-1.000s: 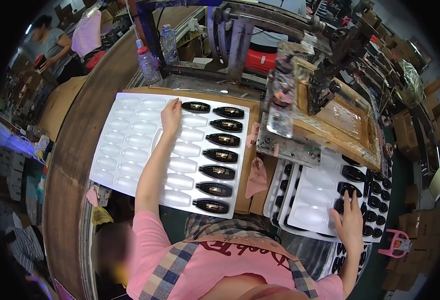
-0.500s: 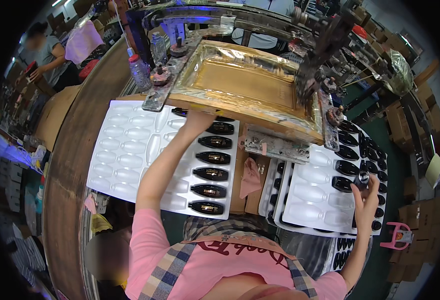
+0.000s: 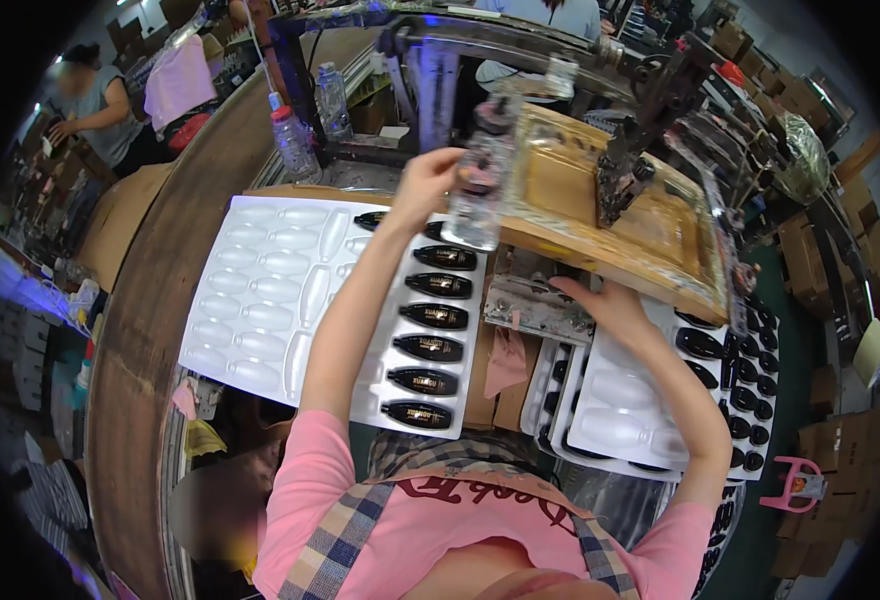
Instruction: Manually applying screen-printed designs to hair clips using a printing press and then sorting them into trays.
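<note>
A wooden-framed printing screen point(image 3: 570, 240) with an amber mesh stands tilted over the bench. At its left end, my left hand point(image 3: 428, 188) has its fingers curled against the metal clamp bar point(image 3: 475, 215). Under the front edge of the frame my right hand point(image 3: 615, 312) reaches to the metal fixture point(image 3: 535, 305), thumb stretched out. The frame hides its other fingers and anything in them. Below my left forearm, a white moulded tray point(image 3: 245, 300) carries a column of glossy black bottles point(image 3: 430, 348) with gold print. Another white tray point(image 3: 620, 425) on the right holds black bottles point(image 3: 700, 343).
A pink cloth point(image 3: 506, 362) hangs below the fixture. Clear plastic bottles point(image 3: 295, 145) stand at the back left. A brown belt surface point(image 3: 150, 350) runs along the left. A pink stool point(image 3: 792, 485) and cartons point(image 3: 845, 450) are at right. A co-worker point(image 3: 100, 105) is at far left.
The screen has shifted right. My left hand has come out from beneath it to the clamp bar. My right hand has moved from the right tray, where it held a black bottle, to the fixture.
</note>
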`<action>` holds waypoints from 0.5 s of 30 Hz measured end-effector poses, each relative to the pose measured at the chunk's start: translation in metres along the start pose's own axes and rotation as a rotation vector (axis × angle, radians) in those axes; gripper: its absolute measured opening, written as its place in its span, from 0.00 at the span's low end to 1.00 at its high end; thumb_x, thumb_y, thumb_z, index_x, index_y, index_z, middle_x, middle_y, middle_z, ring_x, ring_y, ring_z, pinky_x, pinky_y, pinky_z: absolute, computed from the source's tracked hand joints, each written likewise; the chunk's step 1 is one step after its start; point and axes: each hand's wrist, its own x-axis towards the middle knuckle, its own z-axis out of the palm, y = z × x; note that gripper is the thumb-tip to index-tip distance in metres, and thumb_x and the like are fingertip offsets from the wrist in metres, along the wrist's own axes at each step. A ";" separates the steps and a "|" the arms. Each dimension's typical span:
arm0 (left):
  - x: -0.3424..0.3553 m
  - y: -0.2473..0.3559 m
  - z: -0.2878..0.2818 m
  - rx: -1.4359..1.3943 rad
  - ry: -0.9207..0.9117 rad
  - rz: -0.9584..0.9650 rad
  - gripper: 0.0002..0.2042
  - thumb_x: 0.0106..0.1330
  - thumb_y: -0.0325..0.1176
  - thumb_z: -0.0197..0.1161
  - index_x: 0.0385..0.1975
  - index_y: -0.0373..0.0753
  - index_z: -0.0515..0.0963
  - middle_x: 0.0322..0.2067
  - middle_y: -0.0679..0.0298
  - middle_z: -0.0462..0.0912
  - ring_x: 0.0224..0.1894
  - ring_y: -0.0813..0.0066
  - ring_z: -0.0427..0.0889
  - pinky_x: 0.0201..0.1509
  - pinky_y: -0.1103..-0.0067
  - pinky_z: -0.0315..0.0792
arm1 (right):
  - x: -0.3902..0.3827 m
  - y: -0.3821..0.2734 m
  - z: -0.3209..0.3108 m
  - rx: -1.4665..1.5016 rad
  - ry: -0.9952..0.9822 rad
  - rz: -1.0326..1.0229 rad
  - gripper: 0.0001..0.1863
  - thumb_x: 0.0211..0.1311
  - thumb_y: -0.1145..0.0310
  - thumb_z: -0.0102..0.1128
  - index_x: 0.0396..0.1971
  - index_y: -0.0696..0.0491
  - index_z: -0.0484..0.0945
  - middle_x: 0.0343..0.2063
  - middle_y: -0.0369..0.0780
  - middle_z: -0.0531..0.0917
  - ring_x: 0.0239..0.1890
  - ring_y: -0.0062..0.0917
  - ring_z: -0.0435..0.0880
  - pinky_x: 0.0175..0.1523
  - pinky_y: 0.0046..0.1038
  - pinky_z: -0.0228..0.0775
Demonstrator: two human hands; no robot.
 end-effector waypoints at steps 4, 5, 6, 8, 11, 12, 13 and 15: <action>-0.034 -0.016 -0.069 0.073 0.187 -0.010 0.10 0.58 0.32 0.57 0.34 0.32 0.76 0.30 0.64 0.78 0.32 0.81 0.75 0.38 0.85 0.70 | -0.002 0.003 0.000 0.185 -0.234 0.153 0.32 0.48 0.52 0.59 0.48 0.59 0.65 0.47 0.50 0.69 0.51 0.39 0.65 0.56 0.30 0.53; -0.043 -0.022 -0.086 0.137 0.232 -0.015 0.10 0.58 0.32 0.57 0.33 0.31 0.76 0.29 0.63 0.77 0.31 0.81 0.75 0.36 0.86 0.70 | -0.008 -0.004 -0.011 0.148 -0.272 0.149 0.32 0.49 0.52 0.59 0.48 0.60 0.65 0.47 0.51 0.69 0.52 0.40 0.65 0.57 0.30 0.52; -0.055 -0.028 -0.100 0.170 0.288 -0.054 0.10 0.58 0.32 0.57 0.32 0.30 0.76 0.27 0.64 0.77 0.28 0.82 0.75 0.33 0.86 0.71 | -0.015 -0.008 -0.021 0.110 -0.308 0.147 0.32 0.49 0.53 0.58 0.48 0.60 0.65 0.47 0.52 0.68 0.52 0.41 0.64 0.57 0.31 0.51; -0.065 -0.049 -0.123 0.205 0.321 -0.123 0.12 0.58 0.34 0.58 0.29 0.29 0.76 0.23 0.64 0.77 0.24 0.82 0.75 0.29 0.86 0.71 | -0.040 0.000 -0.048 0.015 -0.279 0.240 0.31 0.53 0.58 0.55 0.52 0.62 0.60 0.50 0.53 0.66 0.54 0.43 0.63 0.58 0.31 0.50; -0.081 -0.080 -0.148 0.323 0.412 -0.253 0.13 0.57 0.37 0.59 0.25 0.29 0.75 0.19 0.65 0.77 0.21 0.83 0.74 0.26 0.87 0.70 | -0.074 0.010 -0.073 -0.159 -0.107 0.265 0.31 0.55 0.60 0.53 0.53 0.62 0.58 0.52 0.55 0.62 0.55 0.46 0.61 0.58 0.33 0.51; -0.084 -0.090 -0.152 0.354 0.431 -0.272 0.14 0.56 0.38 0.60 0.24 0.30 0.75 0.18 0.65 0.76 0.20 0.83 0.74 0.25 0.86 0.70 | -0.083 0.007 -0.077 -0.224 -0.056 0.247 0.30 0.54 0.60 0.53 0.52 0.63 0.58 0.51 0.56 0.63 0.54 0.47 0.61 0.56 0.34 0.54; -0.087 -0.098 -0.157 0.387 0.451 -0.289 0.15 0.56 0.39 0.60 0.22 0.30 0.76 0.17 0.65 0.76 0.19 0.84 0.74 0.24 0.86 0.70 | -0.092 0.006 -0.079 -0.286 -0.001 0.228 0.30 0.54 0.60 0.53 0.52 0.64 0.59 0.51 0.56 0.63 0.53 0.48 0.61 0.55 0.35 0.56; -0.084 -0.102 -0.159 0.484 0.471 -0.336 0.16 0.55 0.41 0.60 0.20 0.31 0.75 0.15 0.65 0.76 0.18 0.82 0.74 0.23 0.85 0.69 | -0.112 0.010 -0.086 -0.426 -0.106 0.303 0.32 0.53 0.60 0.54 0.53 0.64 0.57 0.51 0.57 0.62 0.54 0.49 0.60 0.56 0.35 0.55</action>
